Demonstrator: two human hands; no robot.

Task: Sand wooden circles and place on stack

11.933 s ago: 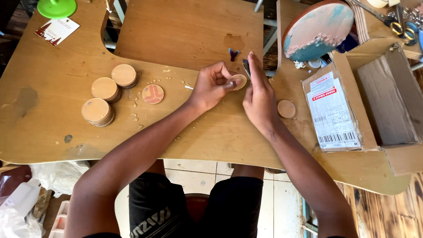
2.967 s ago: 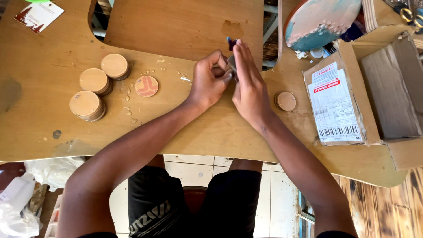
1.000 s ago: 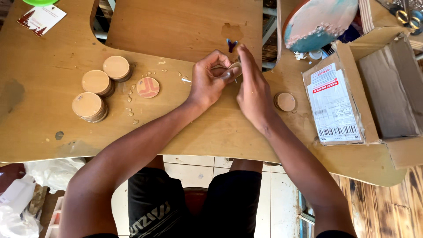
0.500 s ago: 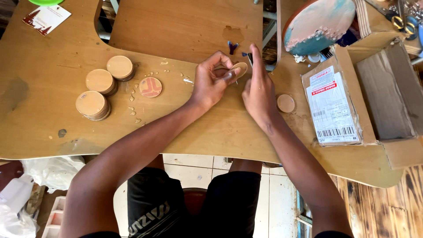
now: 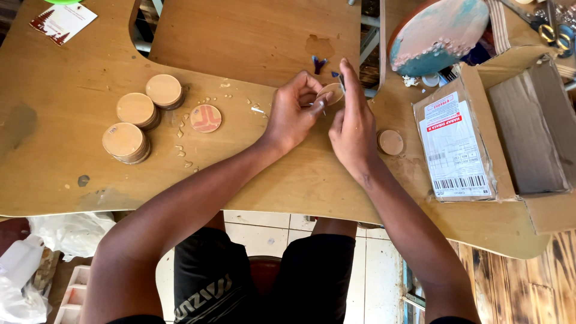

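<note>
My left hand (image 5: 294,111) grips a small round wooden disc (image 5: 330,94) just above the wooden table (image 5: 54,150), with a thin pointed tool sticking out below its fingers. My right hand (image 5: 354,126) is pressed against the disc from the right, its fingers pinching a small dark piece at the disc's upper edge. Tiny blue and red shards (image 5: 318,62) lie just beyond the hands. A disc with a red inlaid pattern (image 5: 206,118) lies flat to the left of my left hand.
Three stacks of plain wooden discs (image 5: 139,115) stand at the left, with crumbs scattered around. One single disc (image 5: 390,142) lies right of my right hand. An open cardboard box (image 5: 504,138) with a label sits at the right. A round teal-painted board (image 5: 438,30) leans at the back.
Both hands stay together on the disc. The right hand's fingers have shifted slightly along the disc's top edge. The camera view has drifted a little.
</note>
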